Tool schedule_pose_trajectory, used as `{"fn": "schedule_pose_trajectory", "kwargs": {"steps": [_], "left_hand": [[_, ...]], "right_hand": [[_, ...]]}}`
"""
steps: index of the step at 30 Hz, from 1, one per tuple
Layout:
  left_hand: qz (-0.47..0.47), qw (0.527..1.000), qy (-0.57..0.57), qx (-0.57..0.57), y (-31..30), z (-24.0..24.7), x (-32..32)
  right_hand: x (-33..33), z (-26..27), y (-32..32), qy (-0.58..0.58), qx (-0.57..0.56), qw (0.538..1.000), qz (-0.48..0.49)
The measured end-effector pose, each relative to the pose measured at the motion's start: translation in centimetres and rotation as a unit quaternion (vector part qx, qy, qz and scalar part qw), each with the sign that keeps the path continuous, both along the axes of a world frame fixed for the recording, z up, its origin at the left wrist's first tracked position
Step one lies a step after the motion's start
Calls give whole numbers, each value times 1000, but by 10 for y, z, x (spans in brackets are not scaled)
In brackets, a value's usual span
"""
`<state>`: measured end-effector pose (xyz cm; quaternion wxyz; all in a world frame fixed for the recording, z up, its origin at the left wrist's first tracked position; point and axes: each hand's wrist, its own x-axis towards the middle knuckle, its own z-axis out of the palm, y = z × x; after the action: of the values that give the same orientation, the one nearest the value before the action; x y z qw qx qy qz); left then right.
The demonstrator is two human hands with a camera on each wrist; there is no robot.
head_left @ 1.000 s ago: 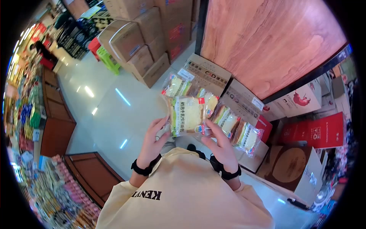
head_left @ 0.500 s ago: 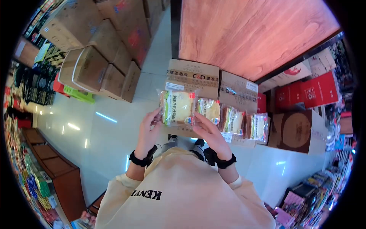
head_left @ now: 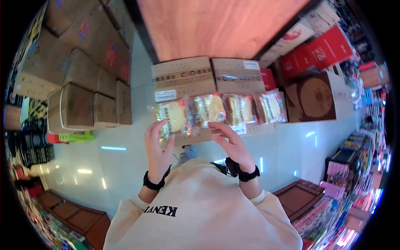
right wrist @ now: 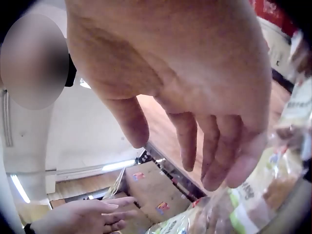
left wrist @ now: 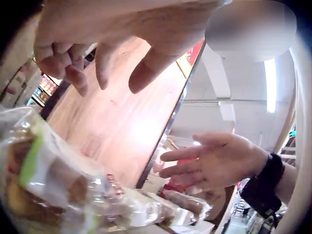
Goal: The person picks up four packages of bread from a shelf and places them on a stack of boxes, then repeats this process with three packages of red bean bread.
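Note:
Several clear-wrapped packs of sliced toast bread stand in a row on cardboard boxes. The leftmost bread pack [head_left: 177,116] is next to my left hand [head_left: 159,141], whose fingers overlap its left side in the head view. In the left wrist view, that hand's fingers hang loosely above the wrapped bread [left wrist: 58,180], holding nothing. My right hand [head_left: 234,146] hovers at the near edge of the second bread pack [head_left: 209,110], fingers relaxed and slightly bent. Both the third pack [head_left: 241,110] and the rightmost pack [head_left: 271,107] lie beyond my right hand.
Cardboard boxes [head_left: 183,75] sit under and behind the packs, against a wood-grain panel [head_left: 208,29]. Stacked cartons [head_left: 87,75] stand at the left, near a green stool [head_left: 77,136]. A red box [head_left: 316,48] and an open carton [head_left: 341,100] are at the right.
The leftmost bread pack, earlier held up between both hands, now lies in line with the others. Both hands have let go of it. The view has turned to face the boxes squarely.

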<state>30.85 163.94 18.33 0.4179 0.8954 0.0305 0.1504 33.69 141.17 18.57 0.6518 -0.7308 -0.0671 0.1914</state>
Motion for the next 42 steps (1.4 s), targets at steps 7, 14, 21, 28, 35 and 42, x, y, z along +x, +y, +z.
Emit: {"fn": "schedule_pose_trajectory", "kwargs": {"steps": [7, 14, 21, 28, 35, 42], "left_hand": [[-217, 937, 71, -266, -72, 15, -12], [-373, 871, 144, -285, -171, 23, -58], [-474, 801, 215, -297, -272, 24, -127], [-560, 743, 231, -285, -352, 32, -192], [-654, 675, 255, -229, -409, 29, -236], [-732, 607, 259, -169, -459, 26, -263]], "right_hand": [[-75, 31, -99, -39, -23, 985, -165], [-212, 50, -192, -56, -41, 915, -397], [-351, 46, -247, -52, -20, 849, -525], [-455, 47, -273, -80, -45, 781, -618], [-532, 35, -267, -77, -15, 700, -710], [-567, 20, -262, -41, 22, 638, -769]]}}
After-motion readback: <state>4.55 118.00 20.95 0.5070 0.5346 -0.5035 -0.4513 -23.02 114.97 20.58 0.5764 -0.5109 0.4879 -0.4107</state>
